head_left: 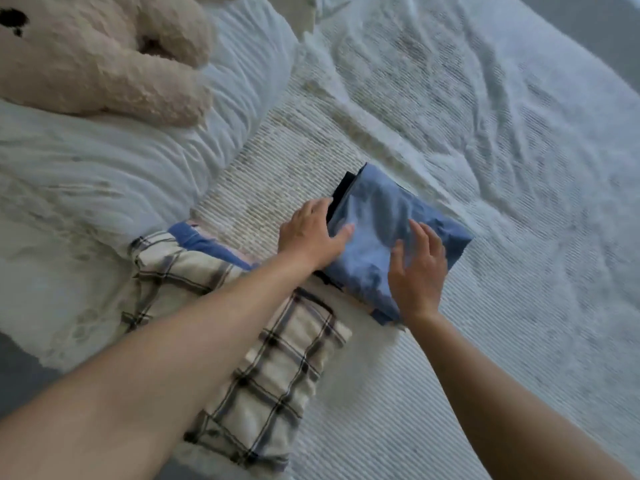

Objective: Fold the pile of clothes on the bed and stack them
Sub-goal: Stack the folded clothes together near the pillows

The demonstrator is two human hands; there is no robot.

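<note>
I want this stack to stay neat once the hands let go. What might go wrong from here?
1. The folded blue garment sits askew on a dark garment whose edge sticks out; the stack may end up uneven.
2. The left hand and right hand rest on its top; sliding them off might drag the fold open.
3. The stack's near edge overlaps the plaid garment, so it may sit tilted.
</note>
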